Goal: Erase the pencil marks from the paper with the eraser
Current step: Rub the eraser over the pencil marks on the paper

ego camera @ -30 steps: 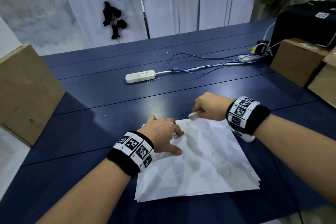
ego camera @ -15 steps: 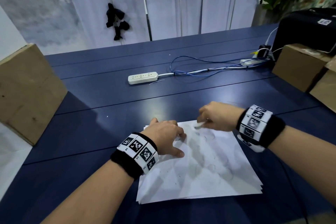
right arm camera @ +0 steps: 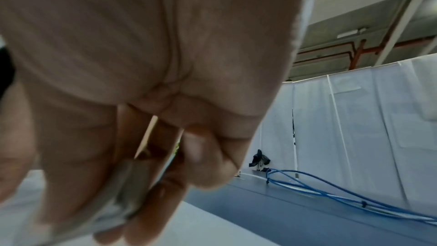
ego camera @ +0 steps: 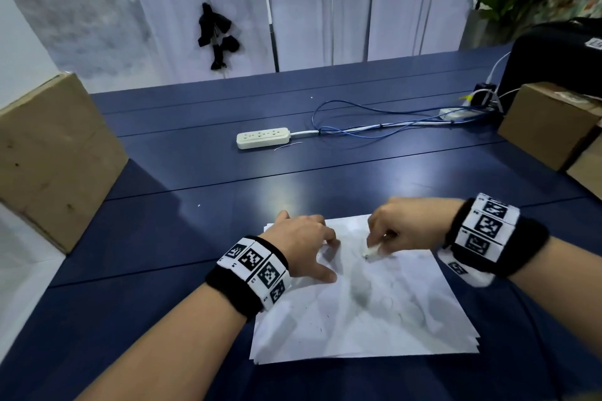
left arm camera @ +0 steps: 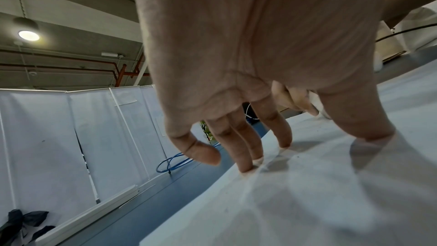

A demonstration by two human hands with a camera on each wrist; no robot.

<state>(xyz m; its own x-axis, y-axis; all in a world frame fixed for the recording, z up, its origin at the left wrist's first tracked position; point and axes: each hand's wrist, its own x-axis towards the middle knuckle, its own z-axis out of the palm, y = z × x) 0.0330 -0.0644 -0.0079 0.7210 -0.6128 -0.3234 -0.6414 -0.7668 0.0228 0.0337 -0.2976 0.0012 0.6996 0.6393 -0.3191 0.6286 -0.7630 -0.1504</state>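
Note:
A small stack of white paper [ego camera: 374,329] with faint pencil circles and grey smudges lies on the blue table [ego camera: 202,238]. My left hand [ego camera: 312,247] presses its spread fingertips [left arm camera: 247,167] onto the paper's [left arm camera: 295,203] far left part and holds nothing. My right hand [ego camera: 384,239] pinches a white eraser [ego camera: 372,251] and holds its tip down on the sheet's upper middle. In the right wrist view the blurred eraser [right arm camera: 129,190] sits between thumb and fingers.
A white power strip [ego camera: 263,137] and blue cables [ego camera: 374,130] lie farther back on the table. Cardboard boxes stand at the left [ego camera: 55,156] and at the right [ego camera: 547,120]. A black case [ego camera: 553,55] is at the far right.
My right hand has brought the eraser from the paper's far edge inward and toward the left hand. The left hand has stayed pressing the sheet.

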